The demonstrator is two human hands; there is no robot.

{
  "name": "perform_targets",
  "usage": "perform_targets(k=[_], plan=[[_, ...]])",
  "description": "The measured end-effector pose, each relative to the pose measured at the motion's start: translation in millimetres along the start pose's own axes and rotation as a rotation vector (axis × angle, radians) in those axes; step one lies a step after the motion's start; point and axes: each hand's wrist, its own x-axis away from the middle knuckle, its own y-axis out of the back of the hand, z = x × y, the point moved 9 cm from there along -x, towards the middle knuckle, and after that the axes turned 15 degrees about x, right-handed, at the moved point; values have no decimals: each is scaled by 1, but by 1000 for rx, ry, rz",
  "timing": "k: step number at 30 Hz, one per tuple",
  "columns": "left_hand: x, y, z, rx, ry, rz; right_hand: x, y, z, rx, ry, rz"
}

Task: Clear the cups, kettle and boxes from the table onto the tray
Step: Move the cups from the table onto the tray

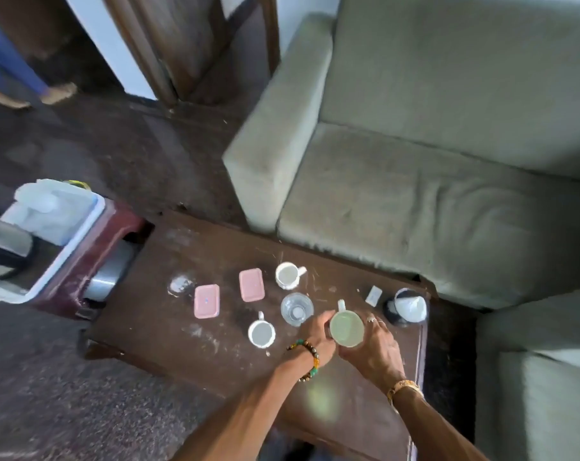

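Cup (346,328), pale green inside and set toward the 4 o'clock part of the desk (155,327), is enclosed by both hands. The left hand (318,341) is curled against its 9 o'clock side and the right hand (376,351) is wrapped round its 3 o'clock side, with the fingers (378,324) bent to the wall. The handle at 12 o'clock is left free. Whether the base is off the desk cannot be told. The tint may be liquid, so the Cup is best kept level and raised straight up before being carried. The clear glass (296,309) just beside it at 10 o'clock and the second cup (261,333) at 9 o'clock are to be passed over, not brushed. The tray (64,252) lies well apart, beyond the desk's 9 o'clock edge, with things in it, so a bare patch is to be chosen before lowering.
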Motion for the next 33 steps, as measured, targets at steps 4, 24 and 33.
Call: perform_targets(k=[4, 24, 33], plan=[[49, 62, -60, 125, -52, -63, 13, 66, 72, 95, 155, -43], [236, 461, 20, 345, -137, -313, 173, 26, 505, 187, 530, -67], [266, 603, 88, 351, -38, -464, 196, -6, 646, 142, 633, -56]])
